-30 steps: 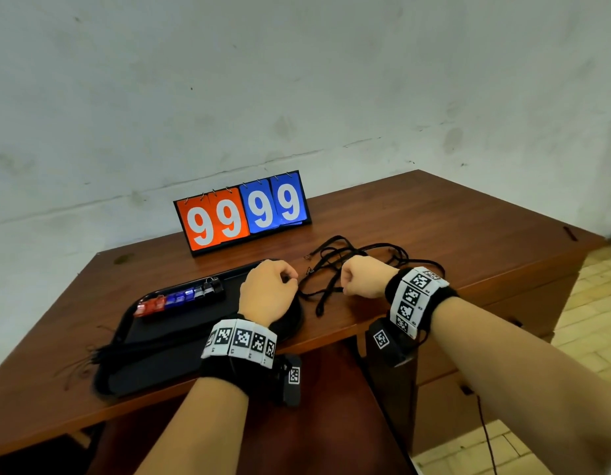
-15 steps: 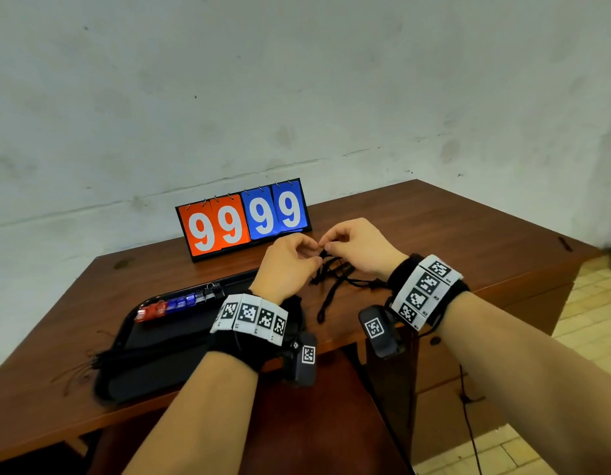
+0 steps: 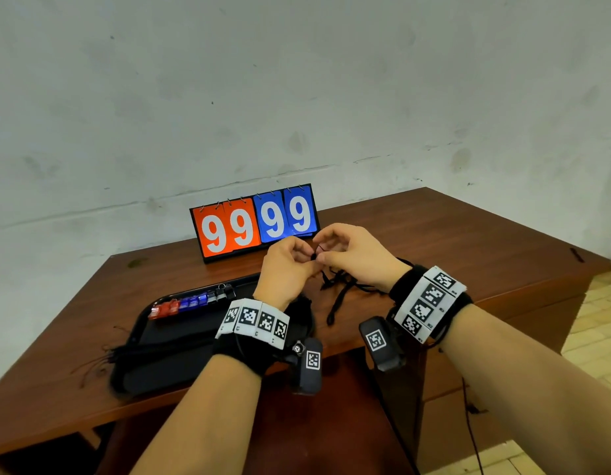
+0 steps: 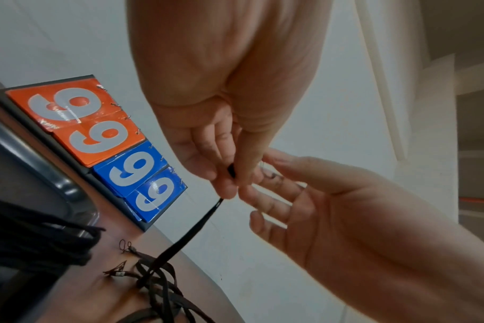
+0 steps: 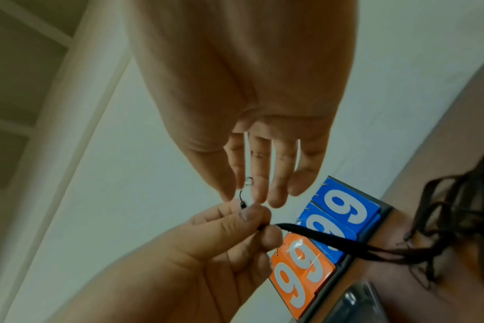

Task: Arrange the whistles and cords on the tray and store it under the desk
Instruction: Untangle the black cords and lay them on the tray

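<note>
Only overhead: whistles (image 3: 191, 303) on tray (image 3: 194, 325); at both wrists, cord (image 4: 180, 238) in left grip (image 4: 227, 98).

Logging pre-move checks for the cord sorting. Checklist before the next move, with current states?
1. Left hand pinches the cord end: ok.
2. Right hand grips the thin loop: cannot tell.
3. Cord free of the pile: not ok, it runs into the tangle.
4. Whistles lined up on the tray: ok.
5. All cords on the tray: not ok, the pile lies on the desk.
</note>
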Action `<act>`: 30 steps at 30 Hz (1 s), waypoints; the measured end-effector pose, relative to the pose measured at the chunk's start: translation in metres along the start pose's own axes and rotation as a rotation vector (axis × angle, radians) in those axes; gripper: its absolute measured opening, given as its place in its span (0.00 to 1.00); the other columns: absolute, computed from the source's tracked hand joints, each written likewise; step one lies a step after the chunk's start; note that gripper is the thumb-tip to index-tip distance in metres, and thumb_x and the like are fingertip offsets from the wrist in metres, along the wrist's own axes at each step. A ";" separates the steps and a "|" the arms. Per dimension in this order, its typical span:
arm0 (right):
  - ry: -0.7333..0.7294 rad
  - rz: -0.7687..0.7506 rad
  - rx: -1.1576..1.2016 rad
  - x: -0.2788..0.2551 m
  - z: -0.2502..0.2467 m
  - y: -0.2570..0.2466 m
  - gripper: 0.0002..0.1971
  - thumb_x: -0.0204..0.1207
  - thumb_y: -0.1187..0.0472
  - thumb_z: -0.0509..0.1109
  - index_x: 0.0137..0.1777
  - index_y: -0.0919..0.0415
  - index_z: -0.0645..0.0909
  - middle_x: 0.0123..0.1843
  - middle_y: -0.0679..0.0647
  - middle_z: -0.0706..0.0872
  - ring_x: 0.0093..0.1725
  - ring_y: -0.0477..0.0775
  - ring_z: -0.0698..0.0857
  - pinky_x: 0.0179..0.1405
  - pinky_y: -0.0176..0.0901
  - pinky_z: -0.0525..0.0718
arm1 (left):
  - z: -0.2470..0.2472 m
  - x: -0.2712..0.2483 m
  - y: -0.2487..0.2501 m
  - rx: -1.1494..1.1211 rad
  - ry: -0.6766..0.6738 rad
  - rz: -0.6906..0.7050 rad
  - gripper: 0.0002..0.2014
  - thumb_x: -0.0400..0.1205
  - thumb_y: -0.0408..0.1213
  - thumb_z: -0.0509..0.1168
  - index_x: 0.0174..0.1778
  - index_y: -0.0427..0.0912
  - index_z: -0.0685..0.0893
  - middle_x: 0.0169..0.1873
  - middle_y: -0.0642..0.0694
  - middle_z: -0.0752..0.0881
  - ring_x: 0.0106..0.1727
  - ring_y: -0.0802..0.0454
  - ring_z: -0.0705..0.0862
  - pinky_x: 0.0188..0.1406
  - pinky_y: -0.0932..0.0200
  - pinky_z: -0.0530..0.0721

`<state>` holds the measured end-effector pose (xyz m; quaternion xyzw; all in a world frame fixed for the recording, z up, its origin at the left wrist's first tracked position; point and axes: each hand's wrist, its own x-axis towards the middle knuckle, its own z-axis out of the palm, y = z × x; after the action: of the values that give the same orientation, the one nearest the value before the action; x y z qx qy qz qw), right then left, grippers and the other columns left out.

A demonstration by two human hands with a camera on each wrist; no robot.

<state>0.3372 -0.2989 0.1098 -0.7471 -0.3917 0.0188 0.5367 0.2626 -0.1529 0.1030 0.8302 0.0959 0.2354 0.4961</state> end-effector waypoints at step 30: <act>0.015 0.085 -0.019 0.016 0.021 -0.016 0.06 0.77 0.60 0.75 0.50 0.60 0.91 0.42 0.50 0.91 0.40 0.36 0.85 0.44 0.27 0.80 | -0.118 -0.015 -0.044 -0.561 0.310 -0.330 0.05 0.82 0.37 0.71 0.47 0.42 0.82 0.37 0.45 0.87 0.34 0.54 0.84 0.35 0.59 0.83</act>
<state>0.3299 -0.2710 0.1199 -0.7684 -0.3555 0.0321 0.5311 0.1950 -0.0454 0.1075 0.5895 0.2345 0.2922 0.7156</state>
